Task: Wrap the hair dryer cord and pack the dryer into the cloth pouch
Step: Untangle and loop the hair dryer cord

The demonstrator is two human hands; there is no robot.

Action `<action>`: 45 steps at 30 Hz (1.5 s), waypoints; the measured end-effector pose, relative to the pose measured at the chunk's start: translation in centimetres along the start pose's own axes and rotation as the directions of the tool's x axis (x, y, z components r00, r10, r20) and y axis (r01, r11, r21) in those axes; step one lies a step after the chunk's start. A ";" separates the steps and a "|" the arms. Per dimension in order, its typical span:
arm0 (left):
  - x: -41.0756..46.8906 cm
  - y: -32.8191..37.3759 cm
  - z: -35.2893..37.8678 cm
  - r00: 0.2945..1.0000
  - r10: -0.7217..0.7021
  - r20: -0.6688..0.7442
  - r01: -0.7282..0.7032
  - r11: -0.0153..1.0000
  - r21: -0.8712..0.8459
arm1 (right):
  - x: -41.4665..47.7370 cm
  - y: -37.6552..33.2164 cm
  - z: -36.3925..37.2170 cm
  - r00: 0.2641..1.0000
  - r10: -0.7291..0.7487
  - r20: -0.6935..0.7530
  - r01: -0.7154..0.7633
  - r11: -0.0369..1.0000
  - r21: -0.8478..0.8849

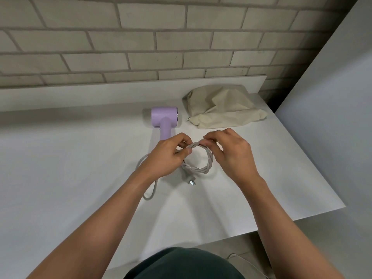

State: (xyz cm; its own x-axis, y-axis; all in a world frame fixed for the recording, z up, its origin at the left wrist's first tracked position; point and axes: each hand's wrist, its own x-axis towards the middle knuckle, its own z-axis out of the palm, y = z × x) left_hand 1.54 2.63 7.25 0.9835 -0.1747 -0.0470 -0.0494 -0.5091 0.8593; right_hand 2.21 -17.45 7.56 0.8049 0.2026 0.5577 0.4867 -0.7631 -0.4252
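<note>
The hair dryer (164,119) is pale lilac, with a short fat barrel and a round handle. It lies flat on the white tabletop (70,168) with its handle pointing towards the person. Its cord (201,168) is pale grey. Most of it is wound into a small ring of strands twisted round each other, and the plug (190,181) with its metal pins hangs at the near side of the ring. A slack loop of cord trails to the left, under the left forearm. The left hand (168,156) pinches the top of the ring, its fingers (187,151) curled with the thumb pressed on the strands. The right hand (231,152) meets it from the other side, its fingers (209,138) bent over the same stretch of cord. The ring is in front of the dryer's handle, near the middle of the tabletop. The cloth pouch (223,107) is beige and crumpled and lies just right of the dryer, towards the far right corner. A brick wall (141,47) closes off the far edge. The right edge runs diagonally beside a tall white panel (332,117). The broad left half of the tabletop is bare, as is a strip in front of the pouch.
</note>
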 end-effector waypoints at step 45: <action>-0.6 -0.6 -0.1 0.978 0.039 -0.203 0.002 0.981 0.196 | 1.5 -2.0 -2.0 0.981 -0.194 -0.021 0.190 0.974 -0.126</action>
State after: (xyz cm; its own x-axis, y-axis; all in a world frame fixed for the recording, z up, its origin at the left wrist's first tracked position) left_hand 0.98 3.12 6.76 0.9957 -0.0194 0.0908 -0.0807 -0.6646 0.7428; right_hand 1.78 -16.79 10.71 0.6877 0.3340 0.6446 0.5842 -0.7817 -0.2183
